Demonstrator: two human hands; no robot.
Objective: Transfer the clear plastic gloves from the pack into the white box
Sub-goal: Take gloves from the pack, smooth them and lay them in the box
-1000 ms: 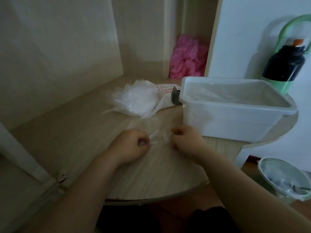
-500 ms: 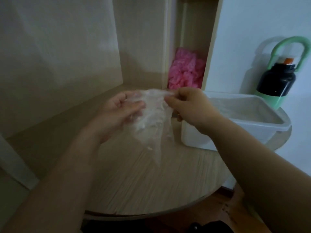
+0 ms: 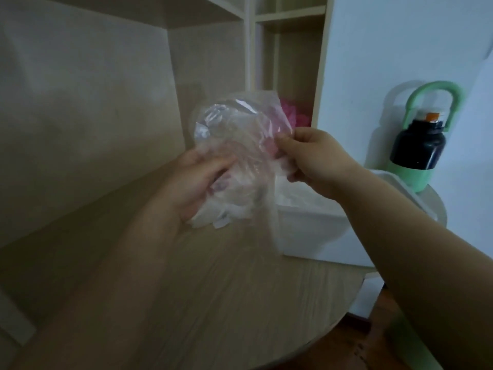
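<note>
A clear plastic glove (image 3: 234, 140) is held up in the air just left of the white box (image 3: 314, 231), above the wooden tabletop (image 3: 213, 303). Its right edge is pinched between the thumb and curled fingers of the right hand (image 3: 312, 156), which is held over the box's left end. The left hand (image 3: 194, 182) is turned palm up further left of the box. Its fingers are laid nearly straight against the film and the fingertips are seen through it, so no closed grip is formed there.

The glove's outline is hard to make out. The film is crumpled and blurred, and a loose flap hangs in front of the box's left corner. Faint reddish marks are seen through the film, too blurred to be read. A pale crumpled mass (image 3: 213, 217) is seen below the left hand, left of the box; whether it is the pack cannot be told.

The box is largely covered by the right forearm, and only its left wall and part of its rim are shown. Beyond the box's right end stands a dark bottle (image 3: 418, 145) with a green base and loop handle. An orange patch on its cap is too small to be read. Behind the box, a pink bundle (image 3: 296, 116) on a shelf is partly hidden by the glove.
</note>
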